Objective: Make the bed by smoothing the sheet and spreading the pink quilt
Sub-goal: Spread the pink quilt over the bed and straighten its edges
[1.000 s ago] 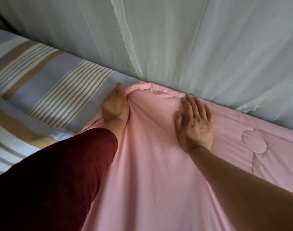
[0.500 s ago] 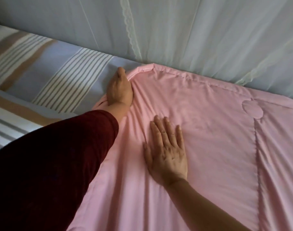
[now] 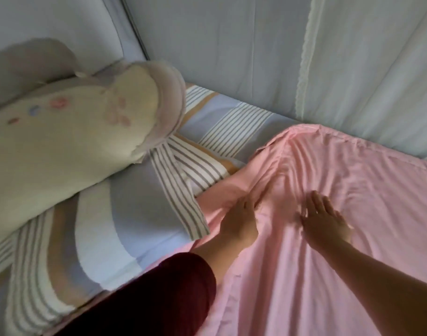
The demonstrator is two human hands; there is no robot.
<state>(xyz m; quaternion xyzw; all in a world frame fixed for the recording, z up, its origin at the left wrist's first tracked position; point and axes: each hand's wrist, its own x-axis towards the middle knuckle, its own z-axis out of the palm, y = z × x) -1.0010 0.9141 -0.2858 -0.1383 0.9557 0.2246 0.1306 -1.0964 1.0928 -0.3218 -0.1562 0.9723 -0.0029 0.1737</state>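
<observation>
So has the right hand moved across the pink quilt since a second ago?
Yes. The right hand slid back toward the person, away from the pale lace-trimmed curtain.

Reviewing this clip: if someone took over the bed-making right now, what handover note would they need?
Left hand: appears to grip a bunched fold at the left edge of the pink quilt; blur leaves some doubt.
Right hand: flat, fingers spread, pressing the quilt beside it.
Things: the quilt covers the bed's right part, its far corner against the net curtain. The striped sheet and striped pillow lie to the left, a plush toy on the pillow.
Done: quilt spread to the far edge.
Left: flatten the creases running from that corner to the hands, then straighten the left edge.
</observation>
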